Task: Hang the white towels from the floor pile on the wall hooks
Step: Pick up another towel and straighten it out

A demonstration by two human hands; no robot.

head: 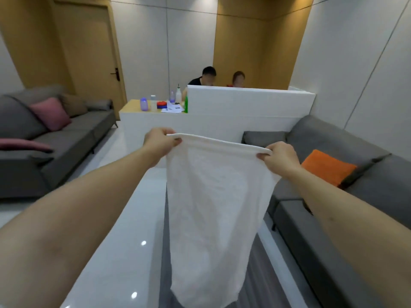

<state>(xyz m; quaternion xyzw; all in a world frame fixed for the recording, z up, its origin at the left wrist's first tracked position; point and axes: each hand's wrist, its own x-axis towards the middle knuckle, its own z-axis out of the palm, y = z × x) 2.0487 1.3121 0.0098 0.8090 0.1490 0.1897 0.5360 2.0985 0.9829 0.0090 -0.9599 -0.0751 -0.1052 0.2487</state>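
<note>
A white towel (209, 207) hangs spread out in front of me, held up by its top edge at about chest height. My left hand (159, 142) pinches the towel's upper left corner. My right hand (280, 157) pinches the upper right corner. The cloth drops straight down and tapers toward the bottom of the view. No floor pile and no wall hooks are in sight.
A grey sofa (73, 138) with pink cushions stands at the left, another grey sofa (347, 187) with an orange cushion (327, 166) at the right. Ahead is a white partition (244, 107) and a counter with bottles; two people sit behind it. A wooden door (89, 52) is at back left.
</note>
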